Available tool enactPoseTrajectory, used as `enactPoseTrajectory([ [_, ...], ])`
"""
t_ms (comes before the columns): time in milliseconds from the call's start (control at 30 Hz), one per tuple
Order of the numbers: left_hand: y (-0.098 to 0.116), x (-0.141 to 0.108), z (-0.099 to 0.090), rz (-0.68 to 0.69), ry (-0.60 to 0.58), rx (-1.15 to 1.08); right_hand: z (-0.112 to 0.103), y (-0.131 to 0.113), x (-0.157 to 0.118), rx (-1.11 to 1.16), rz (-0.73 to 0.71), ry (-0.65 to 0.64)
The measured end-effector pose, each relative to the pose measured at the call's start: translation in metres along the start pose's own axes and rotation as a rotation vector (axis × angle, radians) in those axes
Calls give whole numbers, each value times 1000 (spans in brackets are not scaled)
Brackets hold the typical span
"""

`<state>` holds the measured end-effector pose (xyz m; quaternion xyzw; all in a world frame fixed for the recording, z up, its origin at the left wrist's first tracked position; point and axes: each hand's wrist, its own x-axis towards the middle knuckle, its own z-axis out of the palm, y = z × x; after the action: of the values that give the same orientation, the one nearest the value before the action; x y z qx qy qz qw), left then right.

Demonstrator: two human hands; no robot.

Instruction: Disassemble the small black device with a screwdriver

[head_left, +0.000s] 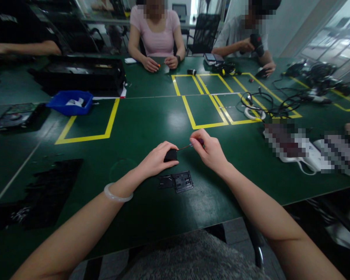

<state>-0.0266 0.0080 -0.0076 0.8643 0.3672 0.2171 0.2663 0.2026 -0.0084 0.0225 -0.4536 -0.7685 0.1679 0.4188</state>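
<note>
My left hand (159,158) grips a small black block (170,155) just above the green table (151,128). In my right hand (209,148) is a screwdriver (197,143) with a dark red handle, its thin shaft pointing left so that the tip meets the upper right edge of the block. Whether the tip sits in a screw is too small to tell. Just below the hands, flat black plastic parts (183,181) lie on the table. A pale bracelet circles my left wrist.
Black parts (52,190) are spread at the left. Behind them are a blue tray (71,103) and a large black housing (81,74). Cables (268,103) and a white power strip (312,157) lie at the right. Several people sit around the table.
</note>
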Motion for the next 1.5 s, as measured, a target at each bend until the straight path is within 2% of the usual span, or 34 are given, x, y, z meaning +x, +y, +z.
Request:
enactPoseTrajectory([
  [600,0,0,0,-2,-1,-2,2,1,-1,-9,9,40],
  [1500,0,0,0,-3,-5,5,-1,0,-1,-28,-7,-9],
])
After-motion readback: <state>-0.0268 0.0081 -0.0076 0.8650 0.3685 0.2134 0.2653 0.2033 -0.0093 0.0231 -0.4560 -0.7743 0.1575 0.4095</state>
